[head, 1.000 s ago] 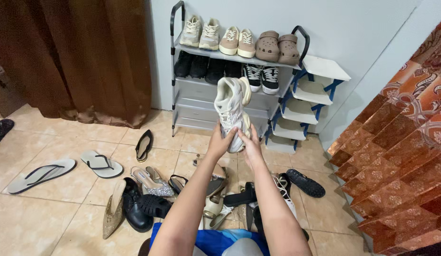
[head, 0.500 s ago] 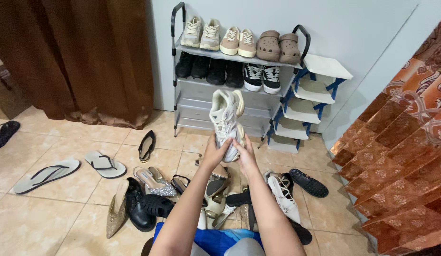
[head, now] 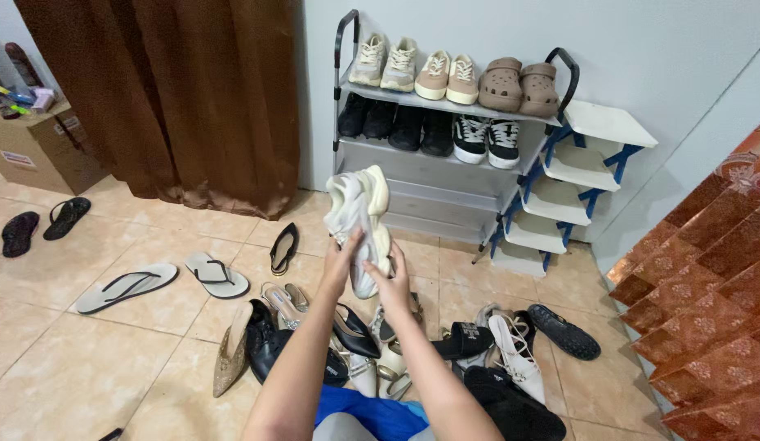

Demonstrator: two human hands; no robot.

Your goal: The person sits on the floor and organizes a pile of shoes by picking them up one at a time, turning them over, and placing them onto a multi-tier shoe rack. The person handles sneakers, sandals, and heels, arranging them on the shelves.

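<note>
I have tipped the cream chunky sneaker [head: 359, 220] leftward, my left hand [head: 340, 263] and right hand [head: 390, 282] both gripping its heel end, seemingly a pair, above the shoe pile [head: 380, 343] below my wrists.

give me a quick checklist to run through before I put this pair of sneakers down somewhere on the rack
1. Both hands on the pair: left hand and right hand grip the cream sneakers: ok.
2. Both shoes held together, toes up: ok.
3. Top shelf of the grey rack free: three pairs fill it: not ok.
4. Second shelf free: dark shoes and black-and-white sneakers fill it: not ok.
5. Lower grey shelves free: no shoes seen there, partly hidden by the held pair: ok.
6. Floor ahead clear: heels and sandals piled beneath the hands: not ok.
</note>
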